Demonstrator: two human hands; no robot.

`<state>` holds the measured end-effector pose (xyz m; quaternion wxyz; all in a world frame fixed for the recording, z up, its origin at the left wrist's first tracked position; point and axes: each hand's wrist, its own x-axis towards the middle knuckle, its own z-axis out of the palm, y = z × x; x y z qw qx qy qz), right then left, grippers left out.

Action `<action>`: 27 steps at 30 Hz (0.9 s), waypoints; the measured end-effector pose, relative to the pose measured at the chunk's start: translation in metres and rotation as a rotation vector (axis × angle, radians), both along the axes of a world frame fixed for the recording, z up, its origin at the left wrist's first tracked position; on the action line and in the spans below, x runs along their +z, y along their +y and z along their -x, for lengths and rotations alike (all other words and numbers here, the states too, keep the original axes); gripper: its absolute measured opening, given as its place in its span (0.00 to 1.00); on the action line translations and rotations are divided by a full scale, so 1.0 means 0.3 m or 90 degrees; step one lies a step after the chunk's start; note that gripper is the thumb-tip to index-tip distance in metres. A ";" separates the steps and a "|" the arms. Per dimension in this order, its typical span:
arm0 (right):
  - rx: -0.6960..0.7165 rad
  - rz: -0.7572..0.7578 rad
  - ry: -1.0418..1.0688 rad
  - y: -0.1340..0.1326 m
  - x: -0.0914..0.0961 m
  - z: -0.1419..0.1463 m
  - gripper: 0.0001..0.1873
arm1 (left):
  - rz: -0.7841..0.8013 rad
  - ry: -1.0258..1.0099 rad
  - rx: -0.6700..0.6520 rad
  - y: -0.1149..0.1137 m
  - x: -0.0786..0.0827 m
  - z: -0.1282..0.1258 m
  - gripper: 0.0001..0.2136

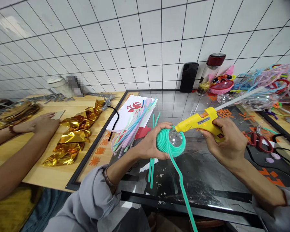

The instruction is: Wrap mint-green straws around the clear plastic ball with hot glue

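Observation:
My left hand (151,145) is closed around a clear plastic ball (175,138) that is wrapped in a coil of teal tubing (164,145). A loose tail of that tubing (183,193) trails down toward me. My right hand (225,141) grips a yellow hot glue gun (203,121), whose nozzle touches the ball at the coil's top. A white glue stick (236,98) pokes out of the gun's back. Both hands hover above a dark glass work mat (207,180).
Pastel tubes (132,125) lie on white paper at the mat's left. Gold foil pieces (73,135) sit on the wooden table, where another person's hand (44,124) rests. A phone (188,77), a bottle (211,74), tangled colourful tubing (268,80) and red scissors (262,141) lie behind and right.

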<state>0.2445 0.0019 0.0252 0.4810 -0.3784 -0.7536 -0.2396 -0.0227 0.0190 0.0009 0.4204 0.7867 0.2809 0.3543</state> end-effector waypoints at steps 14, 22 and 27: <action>0.004 0.025 -0.001 -0.011 0.008 0.002 0.11 | 0.015 0.002 0.006 -0.006 0.001 -0.006 0.42; 0.020 0.024 -0.012 -0.011 0.008 -0.005 0.12 | 0.026 -0.002 0.013 -0.006 -0.002 -0.009 0.42; -0.007 0.018 -0.001 -0.007 0.005 0.001 0.11 | 0.013 0.009 0.013 -0.010 0.007 -0.009 0.42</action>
